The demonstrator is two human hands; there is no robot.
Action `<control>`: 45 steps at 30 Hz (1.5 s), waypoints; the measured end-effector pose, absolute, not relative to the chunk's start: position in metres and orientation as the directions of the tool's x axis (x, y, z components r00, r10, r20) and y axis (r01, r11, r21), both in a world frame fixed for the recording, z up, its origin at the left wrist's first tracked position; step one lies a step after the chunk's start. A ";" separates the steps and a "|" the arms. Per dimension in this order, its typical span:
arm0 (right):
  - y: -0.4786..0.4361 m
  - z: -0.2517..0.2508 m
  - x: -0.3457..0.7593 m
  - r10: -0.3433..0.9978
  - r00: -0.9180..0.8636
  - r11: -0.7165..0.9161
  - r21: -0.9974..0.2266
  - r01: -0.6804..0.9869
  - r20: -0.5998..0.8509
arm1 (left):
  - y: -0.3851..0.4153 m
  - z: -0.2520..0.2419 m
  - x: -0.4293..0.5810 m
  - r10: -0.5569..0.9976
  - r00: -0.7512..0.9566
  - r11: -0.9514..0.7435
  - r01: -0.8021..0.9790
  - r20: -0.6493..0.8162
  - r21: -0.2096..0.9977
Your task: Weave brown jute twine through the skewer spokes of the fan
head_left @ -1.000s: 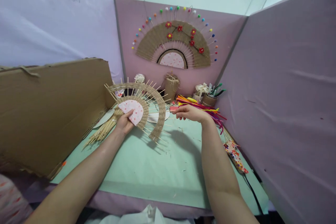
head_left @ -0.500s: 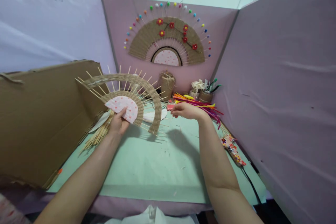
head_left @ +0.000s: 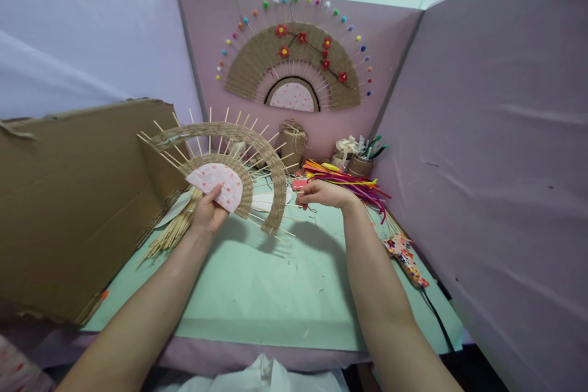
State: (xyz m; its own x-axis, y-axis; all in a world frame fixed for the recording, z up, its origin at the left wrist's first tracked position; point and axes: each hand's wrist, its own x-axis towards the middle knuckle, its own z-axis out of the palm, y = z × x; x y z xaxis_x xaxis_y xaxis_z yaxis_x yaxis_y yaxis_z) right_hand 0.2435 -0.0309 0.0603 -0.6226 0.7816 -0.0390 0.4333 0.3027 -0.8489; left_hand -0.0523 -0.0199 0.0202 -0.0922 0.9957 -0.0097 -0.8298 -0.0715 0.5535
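Turned more squarely to the camera than a second ago, the woven fan [head_left: 243, 177] has swung out toward the left of the frame, its left tip now in front of the cardboard [head_left: 87, 208]; the view has shifted too. The left hand [head_left: 210, 214], its forearm rising from the lower left, grips the fan by its dotted half-disc [head_left: 215, 179], thumb lying across the face. The right hand [head_left: 324, 194], wrist bent and fingers drawn together pointing left, is by the fan's right-hand stick ends; whether it pinches one cannot be told. Held above the table [head_left: 271, 300], left of centre, the fan has its long straight edge slanting from upper left to lower right, with the arch and bare sticks fanning upward and to the right. Just beyond the right hand are a red piece [head_left: 299, 185] and colourful strips [head_left: 349, 180]; a stick bundle [head_left: 169, 236] lies behind the left wrist. Farther out, a patterned tool [head_left: 407, 260] rests at right, and a flowered fan [head_left: 257, 58] hangs at upper centre.
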 end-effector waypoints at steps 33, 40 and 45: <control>-0.066 -0.008 0.234 0.924 -0.208 0.381 -0.717 0.584 0.322 | 0.003 0.006 -0.024 0.970 -0.110 0.017 -0.859 -0.216 0.512; -0.074 -0.007 0.235 0.896 -0.285 0.422 -0.450 0.787 0.341 | 0.010 0.000 -0.030 0.971 -0.196 -0.088 -0.826 -0.137 0.557; -0.078 -0.001 0.229 0.879 -0.272 0.430 -0.406 0.806 0.392 | 0.008 0.003 -0.028 0.975 -0.197 -0.110 -0.826 -0.101 0.553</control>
